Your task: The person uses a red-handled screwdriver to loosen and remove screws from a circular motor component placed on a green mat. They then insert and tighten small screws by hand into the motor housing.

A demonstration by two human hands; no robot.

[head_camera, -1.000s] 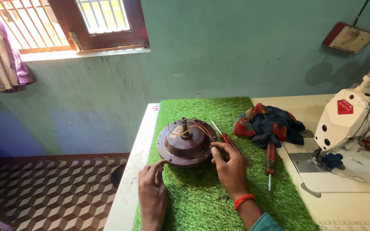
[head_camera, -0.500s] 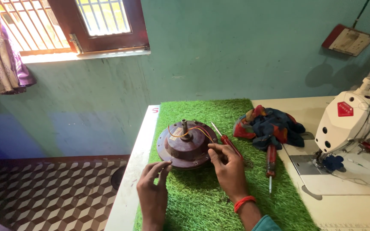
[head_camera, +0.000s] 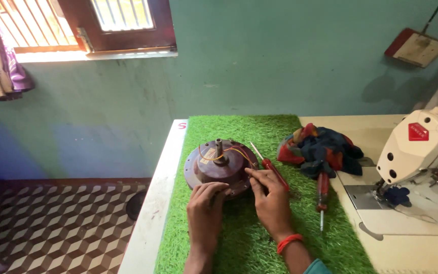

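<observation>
On the green turf mat (head_camera: 259, 243), just this side of the round maroon fan motor (head_camera: 222, 165), both hands have closed in. A second ago my left hand (head_camera: 206, 208) lay flat on the mat, short of the motor; now its fingers curl over the motor's near rim, touching the housing. That puts two hands on the motor where one was hanging back, so the work has gone from steadying to hands-on handling.

The right hand (head_camera: 271, 200) sits to the right of the motor, knuckles up, wrist with an orange band (head_camera: 288, 242) trailing back toward me. Its fingertips pinch at the motor's right edge, and a red-handled screwdriver (head_camera: 268, 165) lies partly under them — whether the fingers actually grip it or only rest on it, I cannot tell.

The left hand's grip is a loose curl on the rim, not a clamp (fingers bent, palm off the mat).

Right of the motor lie a bundled coloured cloth (head_camera: 323, 149) and a second screwdriver (head_camera: 322, 193); further right, a white sewing machine (head_camera: 422, 147).
</observation>
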